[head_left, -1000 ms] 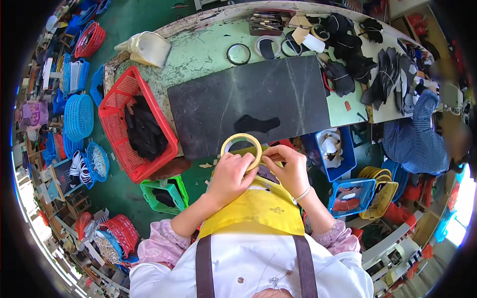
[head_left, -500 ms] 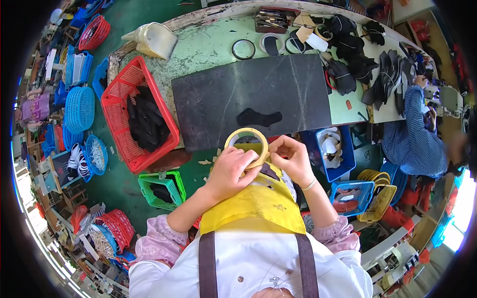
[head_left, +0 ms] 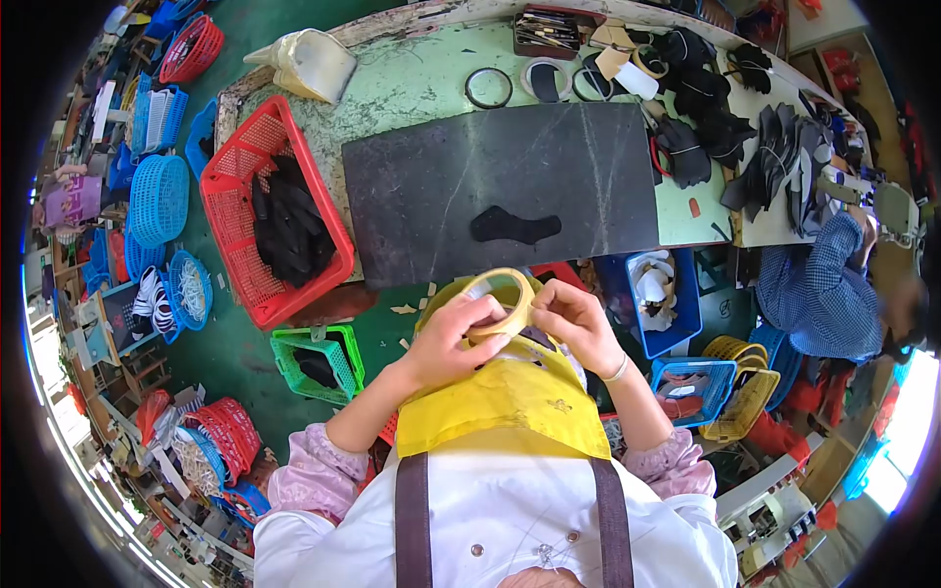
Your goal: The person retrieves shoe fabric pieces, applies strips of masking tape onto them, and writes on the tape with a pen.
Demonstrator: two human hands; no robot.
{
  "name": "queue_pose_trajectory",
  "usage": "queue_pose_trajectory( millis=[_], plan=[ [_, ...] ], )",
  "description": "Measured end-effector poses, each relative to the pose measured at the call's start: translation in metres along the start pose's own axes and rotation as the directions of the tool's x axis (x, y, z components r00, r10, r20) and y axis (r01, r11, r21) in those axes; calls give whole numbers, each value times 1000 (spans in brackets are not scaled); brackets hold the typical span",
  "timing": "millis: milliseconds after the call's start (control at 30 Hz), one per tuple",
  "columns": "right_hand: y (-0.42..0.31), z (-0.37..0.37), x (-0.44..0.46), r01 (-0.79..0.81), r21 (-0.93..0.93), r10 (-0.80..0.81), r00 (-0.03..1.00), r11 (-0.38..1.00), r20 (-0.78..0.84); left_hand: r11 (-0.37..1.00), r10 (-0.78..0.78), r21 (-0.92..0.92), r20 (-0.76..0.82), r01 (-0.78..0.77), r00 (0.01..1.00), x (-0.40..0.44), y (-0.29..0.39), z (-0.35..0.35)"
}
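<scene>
A roll of yellowish tape is held over my lap, just in front of the bench edge. My left hand is closed round its near left side, with fingers through the ring. At the roll's right side my right hand pinches with thumb and fingertips, touching the tape's edge; whether a loose end is between them is too small to tell. A dark, curved cut piece lies flat beyond the roll on the black mat.
A red basket of dark pieces stands left on the bench. Tape rings, a tool box and dark bundles are at the back. Blue bins sit right below. A person in a checked sleeve works at right.
The roll, held in both hands, has tilted slightly and shifted a little to the right and nearer my body. The view has shifted slightly. The person at right has moved an arm.
</scene>
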State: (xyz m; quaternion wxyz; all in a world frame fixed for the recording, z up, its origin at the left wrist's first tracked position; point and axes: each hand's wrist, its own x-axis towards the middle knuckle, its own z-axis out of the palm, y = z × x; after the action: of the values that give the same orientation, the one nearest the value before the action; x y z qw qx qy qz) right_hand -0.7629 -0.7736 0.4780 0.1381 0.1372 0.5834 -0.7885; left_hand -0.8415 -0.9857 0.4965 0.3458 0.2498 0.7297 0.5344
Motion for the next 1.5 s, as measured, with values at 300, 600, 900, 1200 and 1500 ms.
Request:
queue_pose_trajectory(
  millis=[300, 600, 900, 1200, 1500],
  plan=[
    [18, -8, 11, 107, 406, -38, 984, 908, -173, 421, -35, -889, 186, 183, 982, -4, -75, -4],
    [3, -1, 10, 166, -628, -175, 983, 761, 48, 921, -122, -387, -205, 34, 971, 36, -23, -1],
    [-1, -2, 10, 68, -795, -79, 997, 603, 25, 986, -118, -121, -30, 114, 993, 36, -40, -1],
    [23, 1, 16, 12, -850, 10, 1000, 527, 20, 948, -166, -272, 27, 167, 986, 19, -35, -2],
    [19, -2, 21, 72, -805, -80, 996, 589, 31, 872, -215, -463, -66, 161, 974, 23, -61, 5]
  ],
)
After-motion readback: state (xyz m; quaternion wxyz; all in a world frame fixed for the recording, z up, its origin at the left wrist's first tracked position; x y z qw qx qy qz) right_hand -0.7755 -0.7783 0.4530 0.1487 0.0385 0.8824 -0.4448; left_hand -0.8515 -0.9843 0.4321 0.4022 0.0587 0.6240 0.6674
